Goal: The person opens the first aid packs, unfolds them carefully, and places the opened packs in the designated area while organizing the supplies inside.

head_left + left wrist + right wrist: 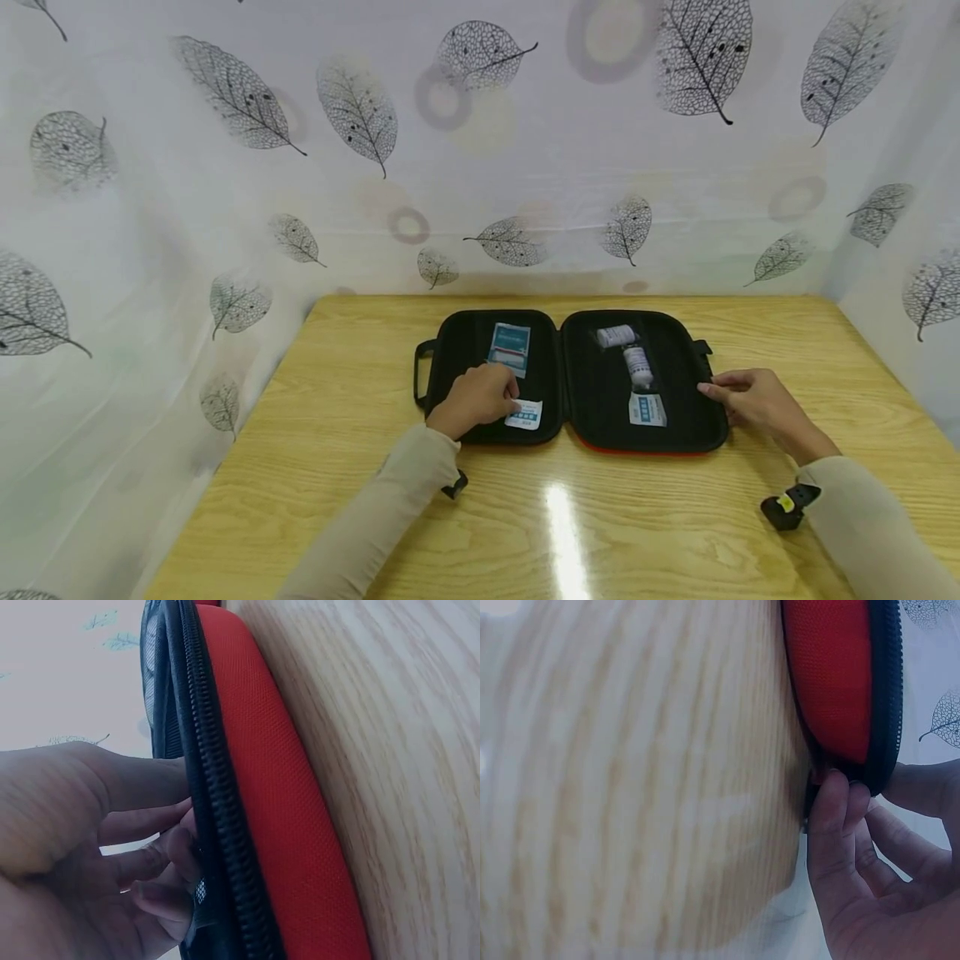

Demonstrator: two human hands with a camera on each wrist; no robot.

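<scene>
An unzipped case (682, 421), black inside and red outside, lies spread flat on the wooden table. My left hand (480, 398) is over its left half, fingers bent, between a teal packet (511, 343) and a small white-and-blue packet (525, 415). In the left wrist view the fingertips pass behind the zippered rim (214, 772), so I cannot tell what they hold. At the right side my right hand (757, 404) pinches the case's edge, thumb on top and fingers beneath, beside the red shell (831, 682) in the right wrist view.
Two white bottles, one lying sideways (616, 336) and one below it (638, 367), are in the right half above another white-and-blue packet (647, 410). A carry handle (422, 372) sticks out at left. Leaf-patterned cloth (450, 175) hangs behind the table (360, 350).
</scene>
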